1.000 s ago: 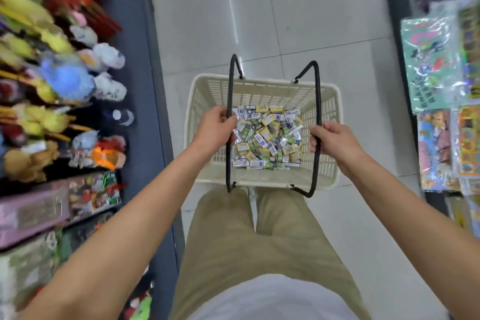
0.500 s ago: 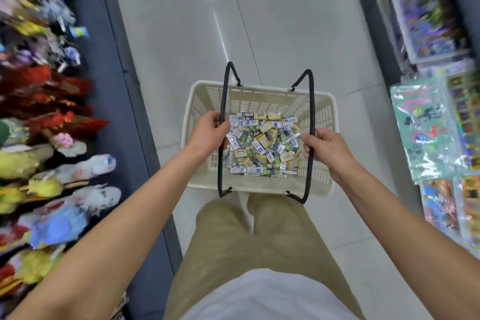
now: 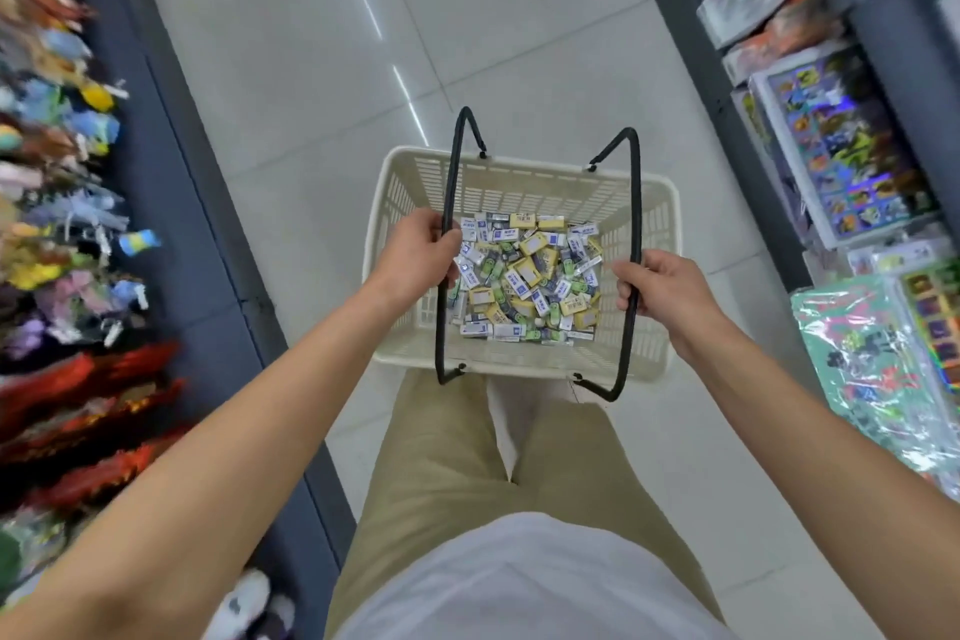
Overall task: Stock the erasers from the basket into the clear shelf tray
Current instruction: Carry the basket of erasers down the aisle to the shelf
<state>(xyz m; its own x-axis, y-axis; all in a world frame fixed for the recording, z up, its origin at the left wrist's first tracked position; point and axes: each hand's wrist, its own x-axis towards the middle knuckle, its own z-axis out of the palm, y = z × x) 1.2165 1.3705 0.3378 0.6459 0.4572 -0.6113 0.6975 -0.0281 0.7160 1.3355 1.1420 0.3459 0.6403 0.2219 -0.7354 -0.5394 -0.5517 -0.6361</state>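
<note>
place: shop, toy/stationery sort, seen from inside an aisle
floor (image 3: 291,94): pale glossy tiles, narrow strip btwn 2 rows of racks
left rack (image 3: 171,203): dark edge, crammed w/ plush toys (image 3: 62,234) in many colours, blurred
right rack (image 3: 691,47): dark uprights, tiers of boxed sets (image 3: 841,146) & a film-wrapped pack (image 3: 872,359), fronts facing the aisle
basket (image 3: 657,327): cream plastic carry type, slotted walls, the sort shops use
erasers (image 3: 530,276): loose heap in the basket, many alike, printed sleeves on
</note>
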